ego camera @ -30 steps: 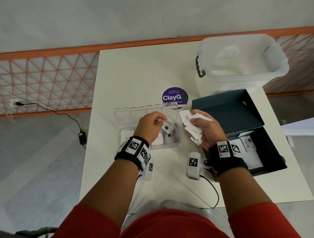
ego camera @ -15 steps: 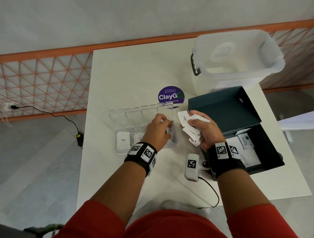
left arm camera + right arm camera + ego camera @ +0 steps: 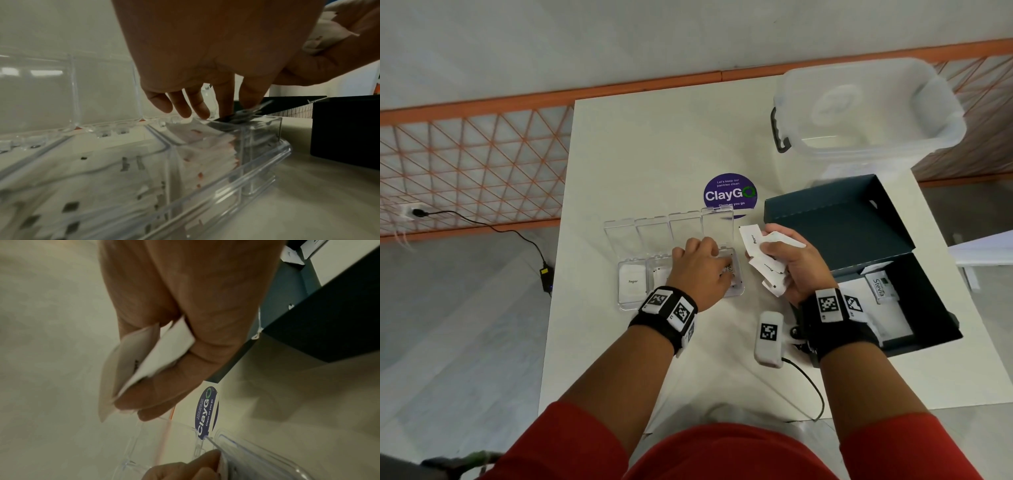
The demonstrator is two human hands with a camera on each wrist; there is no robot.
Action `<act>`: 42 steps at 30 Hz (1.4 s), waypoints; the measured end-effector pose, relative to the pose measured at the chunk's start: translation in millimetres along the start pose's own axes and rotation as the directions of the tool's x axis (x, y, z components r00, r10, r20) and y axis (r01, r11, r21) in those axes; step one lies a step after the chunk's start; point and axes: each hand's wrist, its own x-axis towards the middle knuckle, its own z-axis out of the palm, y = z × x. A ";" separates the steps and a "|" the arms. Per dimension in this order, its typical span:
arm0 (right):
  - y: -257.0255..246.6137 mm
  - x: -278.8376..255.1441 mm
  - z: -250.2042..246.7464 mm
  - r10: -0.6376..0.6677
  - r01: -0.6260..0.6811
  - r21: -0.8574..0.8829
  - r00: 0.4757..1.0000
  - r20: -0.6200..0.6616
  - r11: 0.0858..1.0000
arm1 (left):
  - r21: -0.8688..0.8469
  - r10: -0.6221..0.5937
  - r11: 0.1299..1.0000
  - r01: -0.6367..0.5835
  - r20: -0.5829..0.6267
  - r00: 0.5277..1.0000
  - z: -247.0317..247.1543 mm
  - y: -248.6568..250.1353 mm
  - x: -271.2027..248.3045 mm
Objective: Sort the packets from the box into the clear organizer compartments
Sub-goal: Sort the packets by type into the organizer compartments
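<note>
The clear organizer (image 3: 627,304) lies open on the white table, its lids (image 3: 650,231) tilted back. A "Sugar" packet (image 3: 632,281) lies in the leftmost compartment, and stacks of packets (image 3: 207,151) fill the others. My left hand (image 3: 724,265) reaches down into the rightmost compartment. In the left wrist view, the left hand (image 3: 238,110) pinches a packet (image 3: 245,113) at that compartment's top edge. My right hand (image 3: 774,250) hovers just right of the organizer, gripping several white packets (image 3: 767,265), which show again as a bunch of packets (image 3: 148,360) in the right wrist view. The dark box (image 3: 842,226) stands open at the right with a Stevia packet (image 3: 879,287) inside.
A clear lidded bin (image 3: 869,113) stands at the table's far right corner. A purple ClayGo sticker (image 3: 729,193) lies behind the organizer. A white tagged device (image 3: 768,337) with a cable rests near the front edge. A charger cable (image 3: 482,224) runs across the floor on the left.
My left hand has carried the green-marked packet from above the organizer down into the rightmost compartment. The right hand has held its bunch of packets almost still.
</note>
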 end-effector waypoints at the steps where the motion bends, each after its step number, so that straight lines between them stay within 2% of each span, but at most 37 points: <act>1: 0.4 0.1 0.1 0.001 -0.001 -0.001 1.000 0.002 1.000 | 0.004 -0.001 1.000 0.001 -0.007 1.000 -0.4 1.0 1.0; 9: 4.7 1.4 3.6 -0.004 0.004 -0.021 1.000 0.010 1.000 | 0.009 -0.072 0.997 0.072 -0.034 0.997 4.0 11.7 4.9; 14: 6.2 1.8 9.5 -0.007 0.008 -0.024 0.999 0.036 1.000 | -0.178 -0.094 0.981 0.078 -0.086 0.992 3.8 5.9 0.0; 18: 6.5 1.6 13.5 0.007 -0.006 -0.016 0.999 0.048 1.000 | -0.372 -0.132 0.926 0.070 -0.143 0.981 0.1 -0.8 -5.8; 20: 7.1 1.7 15.4 0.011 -0.010 -0.016 0.998 0.055 1.000 | -0.496 -0.174 0.866 0.062 -0.183 0.968 -4.5 -4.9 -11.1; 23: 8.0 1.6 19.0 0.016 -0.013 -0.039 0.998 0.066 0.999 | -0.682 -0.303 0.727 0.080 -0.213 0.929 -15.6 -13.4 -21.0; 26: 11.6 2.0 26.5 0.019 -0.012 -0.072 0.996 0.087 0.997 | -0.874 -0.412 0.472 0.115 -0.103 0.905 -31.7 -21.5 -26.8; 27: 13.0 1.7 30.9 0.020 -0.011 -0.085 0.995 0.098 0.996 | -0.899 -0.407 0.420 0.120 -0.069 0.911 -36.3 -23.2 -28.0; 28: 14.6 1.4 35.8 0.022 -0.012 -0.096 0.994 0.109 0.995 | -0.905 -0.394 0.406 0.125 -0.049 0.918 -39.7 -24.4 -28.7; 31: 19.2 0.2 50.2 0.041 -0.022 -0.122 0.986 0.159 0.992 | -0.913 -0.387 0.392 0.112 -0.053 0.920 -44.0 -26.9 -31.2; 35: 27.4 -2.6 65.9 0.068 -0.031 -0.170 0.975 0.213 0.985 | -0.926 -0.443 0.370 0.080 -0.100 0.891 -43.4 -35.8 -36.5; 40: 38.5 -5.1 73.6 0.087 -0.054 -0.162 0.975 0.205 0.985 | -0.912 -0.512 0.399 0.094 -0.136 0.848 -41.7 -51.8 -45.4; 42: 40.6 -4.7 71.8 0.090 -0.066 -0.125 0.975 0.203 0.990 | -0.891 -0.524 0.437 0.123 -0.141 0.840 -41.6 -62.2 -49.8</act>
